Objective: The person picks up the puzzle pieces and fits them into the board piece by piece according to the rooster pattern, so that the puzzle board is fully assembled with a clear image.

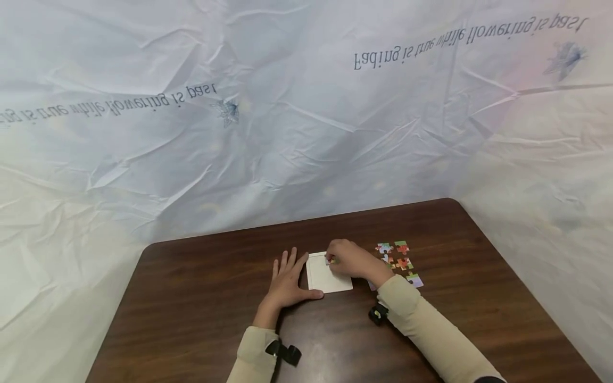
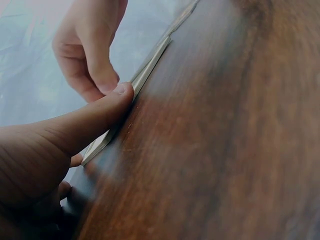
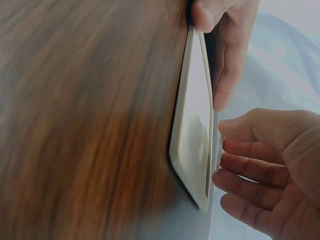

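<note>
From where I stood, the right hand (image 1: 353, 259) pinched a small puzzle piece (image 1: 330, 261) between thumb and fingers, just over the white tray (image 1: 328, 283) at the lower centre of the head view. The left hand (image 1: 287, 282) lay spread at the tray's left side, fingers relaxed, gripping nothing, its thumb on the near edge. Right of centre, loose puzzle pieces (image 1: 404, 264) lay on the brown table (image 1: 201, 298), partly behind the right forearm.

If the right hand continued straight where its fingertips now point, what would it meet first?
Probably the white tray: the right hand points down toward it, pinching a puzzle piece. The gap is hard to judge.
</note>
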